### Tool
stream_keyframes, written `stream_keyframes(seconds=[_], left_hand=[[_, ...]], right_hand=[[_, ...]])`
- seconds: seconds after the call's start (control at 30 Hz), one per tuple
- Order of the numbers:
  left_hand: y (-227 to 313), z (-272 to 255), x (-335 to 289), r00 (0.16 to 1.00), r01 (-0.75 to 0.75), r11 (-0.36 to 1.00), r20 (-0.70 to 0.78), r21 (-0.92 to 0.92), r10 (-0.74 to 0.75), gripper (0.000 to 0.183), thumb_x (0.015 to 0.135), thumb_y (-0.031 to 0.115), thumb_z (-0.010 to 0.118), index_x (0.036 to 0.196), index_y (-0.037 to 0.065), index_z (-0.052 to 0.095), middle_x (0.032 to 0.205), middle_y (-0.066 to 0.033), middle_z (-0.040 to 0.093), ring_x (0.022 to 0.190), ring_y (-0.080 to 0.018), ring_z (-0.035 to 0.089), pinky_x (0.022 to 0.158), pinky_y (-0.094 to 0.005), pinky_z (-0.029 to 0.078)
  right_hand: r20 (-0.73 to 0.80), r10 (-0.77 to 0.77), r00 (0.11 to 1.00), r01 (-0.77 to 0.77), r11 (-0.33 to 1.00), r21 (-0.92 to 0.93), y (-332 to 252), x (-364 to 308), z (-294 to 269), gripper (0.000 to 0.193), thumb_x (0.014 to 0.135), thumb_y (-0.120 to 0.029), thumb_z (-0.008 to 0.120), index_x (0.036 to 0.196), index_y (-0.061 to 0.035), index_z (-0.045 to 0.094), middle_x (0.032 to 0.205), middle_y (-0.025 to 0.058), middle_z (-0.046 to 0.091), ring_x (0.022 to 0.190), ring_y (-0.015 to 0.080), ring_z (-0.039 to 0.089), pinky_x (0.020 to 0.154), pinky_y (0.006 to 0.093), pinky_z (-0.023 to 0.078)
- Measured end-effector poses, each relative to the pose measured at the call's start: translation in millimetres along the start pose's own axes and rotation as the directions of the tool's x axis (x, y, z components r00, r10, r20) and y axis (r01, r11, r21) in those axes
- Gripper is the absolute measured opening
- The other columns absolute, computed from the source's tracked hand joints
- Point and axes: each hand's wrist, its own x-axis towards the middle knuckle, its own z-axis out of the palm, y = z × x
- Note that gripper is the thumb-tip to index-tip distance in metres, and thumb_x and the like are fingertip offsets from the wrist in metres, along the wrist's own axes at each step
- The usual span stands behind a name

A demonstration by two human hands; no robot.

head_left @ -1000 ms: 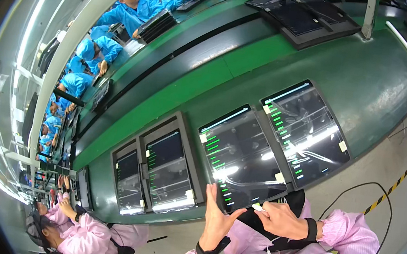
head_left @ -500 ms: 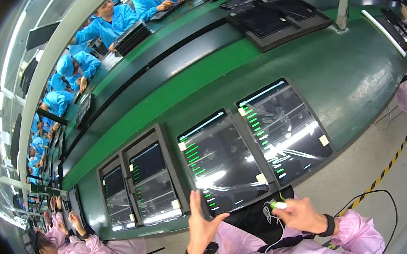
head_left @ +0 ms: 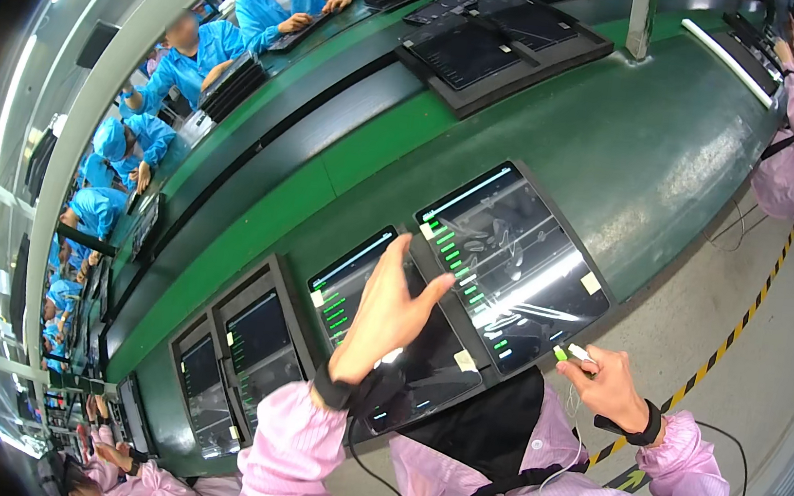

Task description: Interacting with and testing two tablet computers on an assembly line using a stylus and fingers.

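Two large tablets lie side by side in a dark tray at the table's near edge: the right tablet (head_left: 555, 237) and the left tablet (head_left: 433, 360). Both dark screens show a column of green bars, and pale square stickers sit at their edges. My left hand (head_left: 388, 311) is open over the left tablet, its thumb and fingers spread toward the right one; it hides part of the screen. Just off the right tablet's near corner, my right hand (head_left: 614, 388) pinches a white cable (head_left: 577, 353) by its green-and-white end. The cable hangs down across my pink sleeve and smock.
To the left, another tray (head_left: 290, 285) holds two more tablets. A further tray of tablets (head_left: 497, 54) stands at the back, near a metal post (head_left: 641, 21). Beyond the conveyor (head_left: 283, 127), several co-workers in blue sit working. Other people in pink work at both sides.
My left hand has moved up from the left tablet's near edge to over its screen. My right hand has shifted right with the cable end. The view has turned slightly.
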Motion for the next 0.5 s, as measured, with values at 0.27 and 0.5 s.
stream_keyframes(seconds=[0.27, 0.5], left_hand=[[-26.0, 26.1, 76.1, 0.996, 0.009, 0.986, 0.091, 0.166, -0.025, 0.092, 0.075, 0.045, 0.069, 0.132, -0.014, 0.027, 0.13, -0.0339, 0.038, 0.126, -0.0392, 0.036, 0.105, -0.0387, 0.032], [-25.3, 23.3, 87.9, 0.979, -0.007, 0.995, 0.202, 0.099, -0.013, 0.104, 0.068, 0.052, 0.073, 0.134, -0.012, 0.025, 0.125, -0.0321, 0.045, 0.117, -0.038, 0.047, 0.097, -0.0395, 0.039]], right_hand=[[-0.001, 0.023, 1.0, -0.023, 0.998, 0.057, 5.5, 0.5, -0.6, 0.028, 0.076, -0.008, 0.07, 0.061, 0.0026, 0.049, 0.051, 0.0135, 0.051, 0.05, 0.0065, 0.043, 0.042, 0.0285, 0.037], [-0.06, 0.074, 0.995, -0.065, 0.987, 0.15, 11.8, 1.9, 4.1, 0.037, 0.076, -0.007, 0.071, 0.057, -0.0005, 0.041, 0.051, 0.0121, 0.051, 0.056, 0.0023, 0.049, 0.043, 0.0268, 0.038]])
